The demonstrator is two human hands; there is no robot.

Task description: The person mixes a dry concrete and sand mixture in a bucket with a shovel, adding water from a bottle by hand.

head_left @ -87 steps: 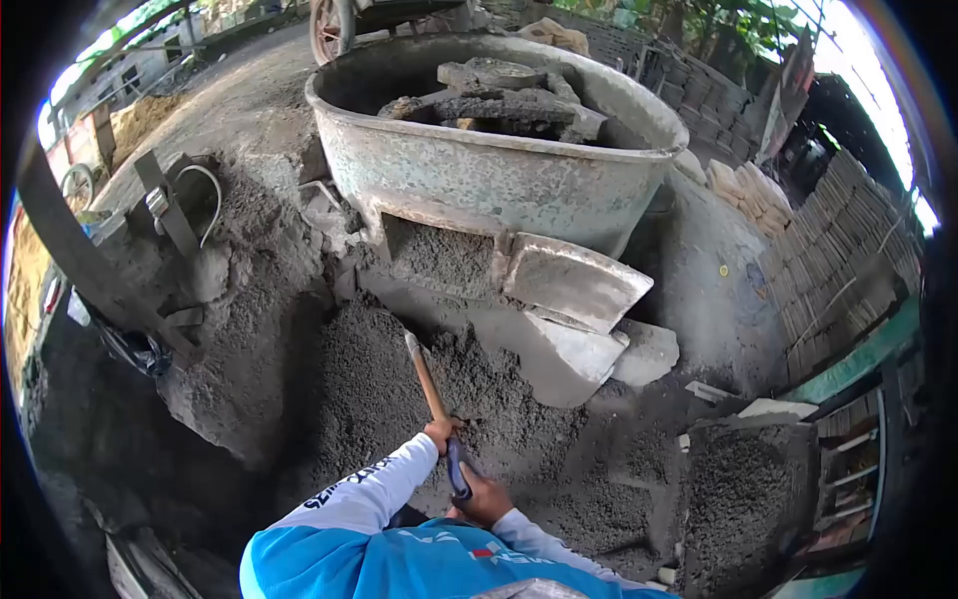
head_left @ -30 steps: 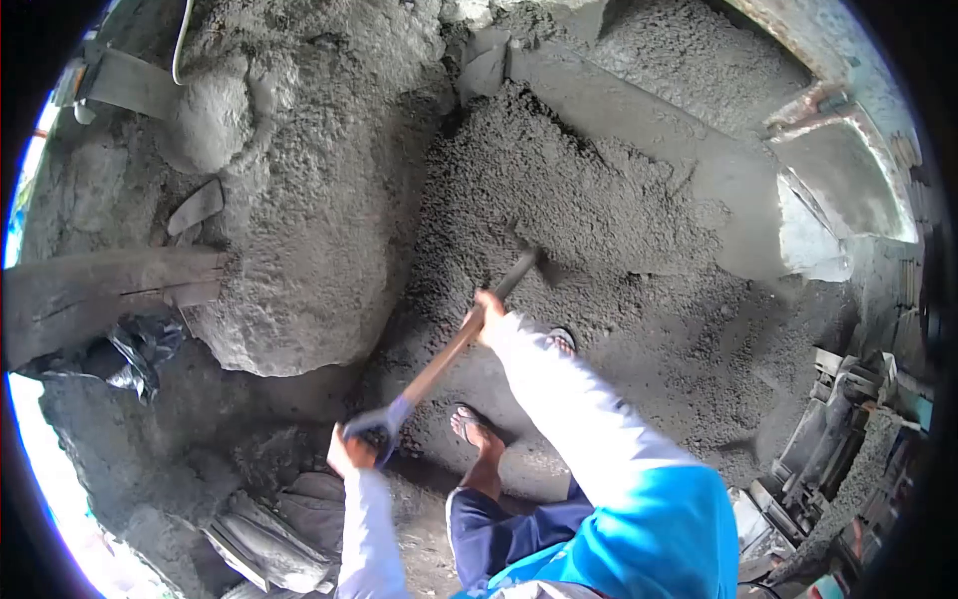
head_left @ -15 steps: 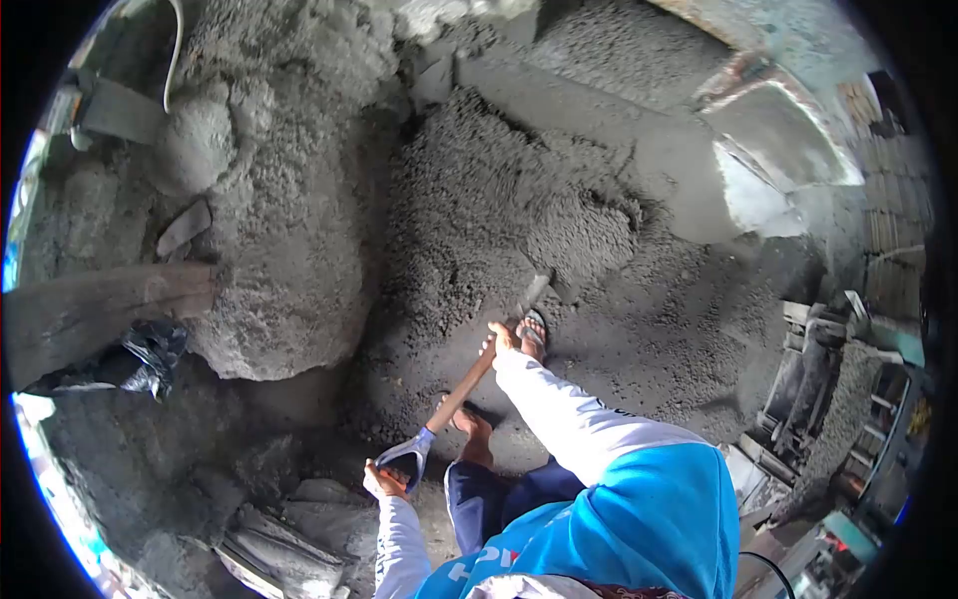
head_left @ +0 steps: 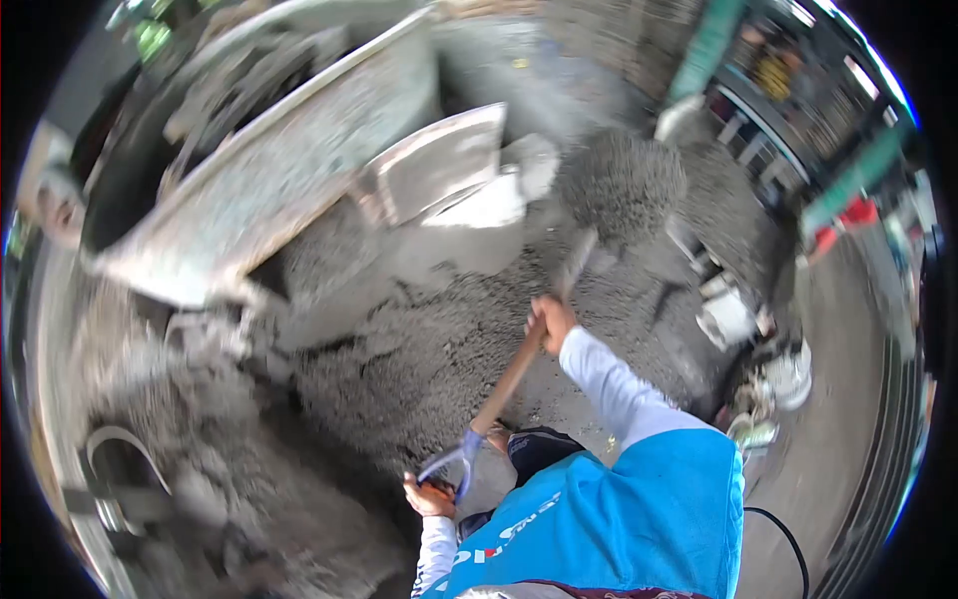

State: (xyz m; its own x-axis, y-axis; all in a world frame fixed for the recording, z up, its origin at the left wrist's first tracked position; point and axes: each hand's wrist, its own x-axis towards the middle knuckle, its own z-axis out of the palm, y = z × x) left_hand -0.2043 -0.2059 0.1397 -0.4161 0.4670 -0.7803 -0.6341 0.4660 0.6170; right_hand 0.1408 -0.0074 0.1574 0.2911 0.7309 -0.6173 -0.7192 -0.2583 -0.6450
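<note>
A shovel (head_left: pixel 507 384) with a wooden shaft and a blue-grey D-shaped grip slants across the middle of the view. My left hand (head_left: pixel 431 496) is closed around the D-grip at its lower end. Farther up, my right hand (head_left: pixel 552 324) wraps the shaft close to the metal neck. A heap of wet grey concrete mix (head_left: pixel 621 185) sits over the blade and hides it; the heap is blurred by motion. Below the shaft, more grey mix (head_left: pixel 399 349) is spread over the ground.
A large tub-like container (head_left: pixel 289 165) with a pale, worn wall stands at the upper left. Beside it leans a cement-coated tray (head_left: pixel 444 165). White containers (head_left: pixel 728 317) stand at right, and green posts (head_left: pixel 709 45) rise behind. A rough grey mound fills the lower left.
My view has swung round to the right, bringing the tub and posts in. The shovel blade has left the ground area by my feet and now carries a heap of mix.
</note>
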